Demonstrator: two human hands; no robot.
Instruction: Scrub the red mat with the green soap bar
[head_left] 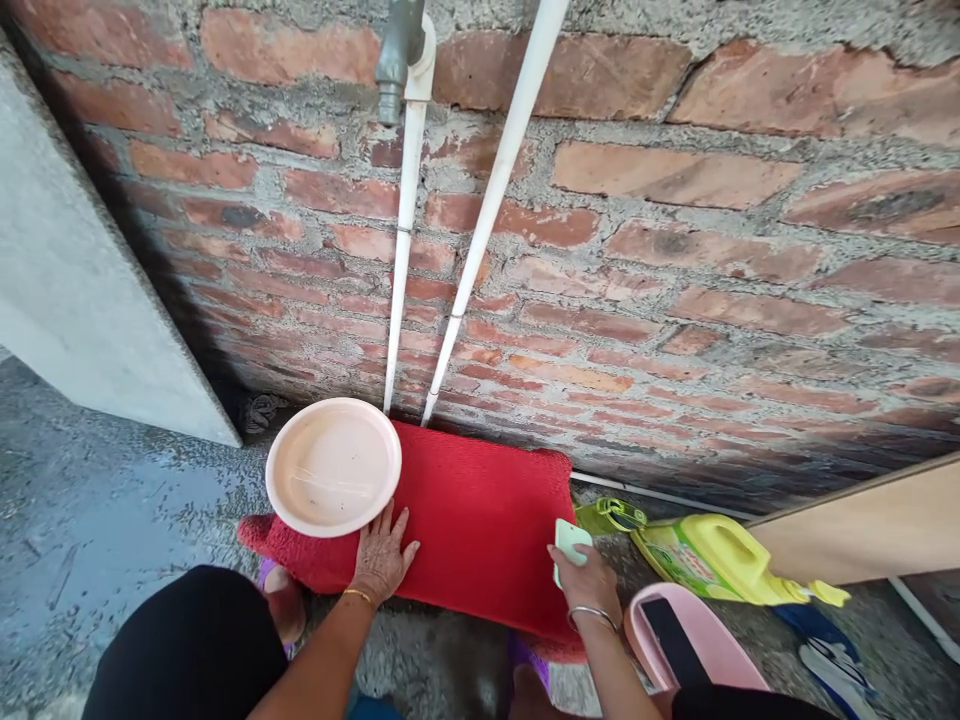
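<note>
A red mat (480, 520) with a fleecy edge lies stretched out in front of me, hanging over at its near side. On its left end stands a round pale pink basin (334, 470), with a little water in it. My left hand (384, 553) rests flat on the mat just beside the basin's near rim, fingers spread. At the mat's right end my right hand (589, 585) is closed around a pale green flat block (571, 545). The block's underside is hidden, so its exact kind does not show.
To the right lie a yellow detergent jug (712, 555), a green-yellow item (609, 514), a pink tub (720, 640) and blue slippers (832, 655). Two white pipes (480, 230) and a grey tap (394, 70) run along the brick wall (637, 240). A grey slab (90, 250) leans left above wet floor.
</note>
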